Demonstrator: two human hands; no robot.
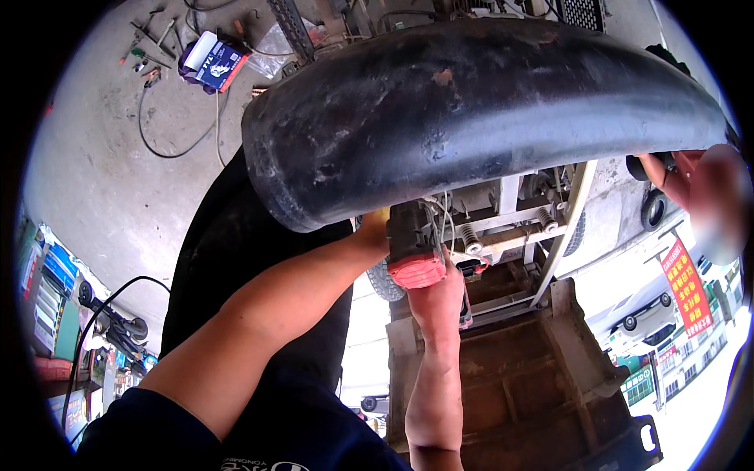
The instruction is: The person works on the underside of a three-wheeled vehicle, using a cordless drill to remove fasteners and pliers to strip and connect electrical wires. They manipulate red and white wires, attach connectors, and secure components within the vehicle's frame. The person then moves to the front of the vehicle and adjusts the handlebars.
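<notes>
A large curved black fender (pixel 440 110) spans the view above my hands. Under its lower edge is a dark block with a rounded red end (pixel 416 271); its exact kind is unclear. My left hand (pixel 377 226) reaches to the block's left side, its fingers hidden behind it and the fender. From below, my right hand (pixel 440 286) is wrapped against the right side of the block, with most fingers out of sight. Pale wires (pixel 449 216) hang just right of the block. Below the right hand shows a small red and grey part (pixel 466 315).
A metal frame (pixel 503 216) with coil springs and a rusty brown bed (pixel 518 377) lie beyond my hands. Another person's hand (pixel 664 177) is near the fender's right end. Cables, tools and a blue box (pixel 216 64) lie on the concrete floor at far left.
</notes>
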